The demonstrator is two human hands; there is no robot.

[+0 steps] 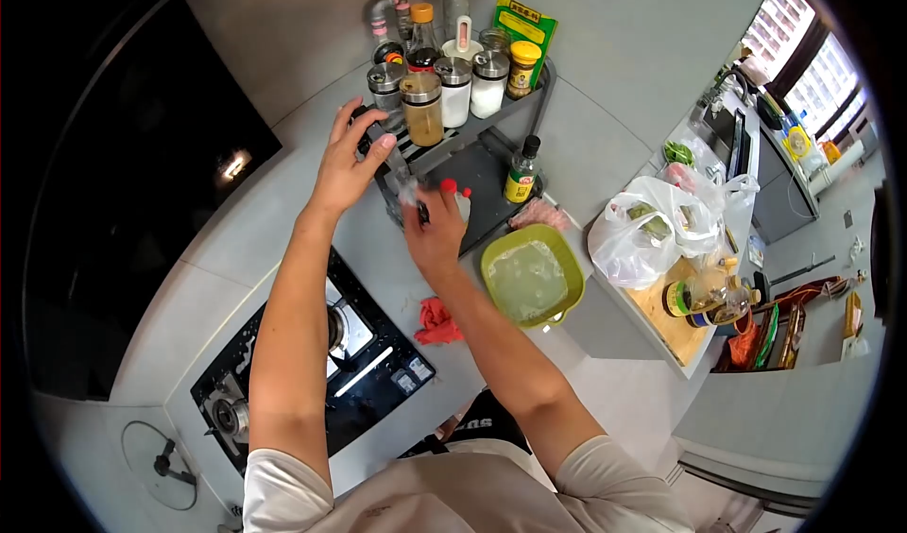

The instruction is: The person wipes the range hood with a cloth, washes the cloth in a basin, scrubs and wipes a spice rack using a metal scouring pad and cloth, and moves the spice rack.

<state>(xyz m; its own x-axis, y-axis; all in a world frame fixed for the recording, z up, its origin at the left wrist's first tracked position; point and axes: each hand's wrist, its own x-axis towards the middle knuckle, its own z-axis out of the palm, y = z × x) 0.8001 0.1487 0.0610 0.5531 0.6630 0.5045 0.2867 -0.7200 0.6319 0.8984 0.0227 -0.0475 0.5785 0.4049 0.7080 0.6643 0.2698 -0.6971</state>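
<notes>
- From my end I see a kitchen: a grey counter (397, 283) runs through the centre of the frame, with grey wall tiles above it and a bright window (792, 37) in the upper right.
- One black hob (354, 401) sits in the lower left of the frame, and I count two burners on it in view.
- One dark two-level rack (487, 179) stands at upper centre, and both hands are at its left side.
- I read the left hand (350, 164) as spread, thumb apart from fingers, at the rack's upper left corner; I cannot tell whether it touches.
- The right hand (433, 235) is motion-blurred at the rack's lower left, fingers curled; I cannot tell whether it pinches anything. One blurred clear item (404, 188) shows just beside it.
- On the upper level I count four metal-lidded jars (422, 117), one orange-capped bottle (421, 46), one yellow-lidded jar (523, 72) and one green packet (534, 27).
- Lower down, I count one black-capped bottle (521, 172) and two red caps (449, 185) near the right hand.
- Right of centre sits one green tub (578, 292) of cloudy liquid; one red cloth (436, 323) lies to its left.
- At frame right, plastic bags (628, 240) and two bottles (723, 311) crowd one wooden board (675, 339).
</notes>
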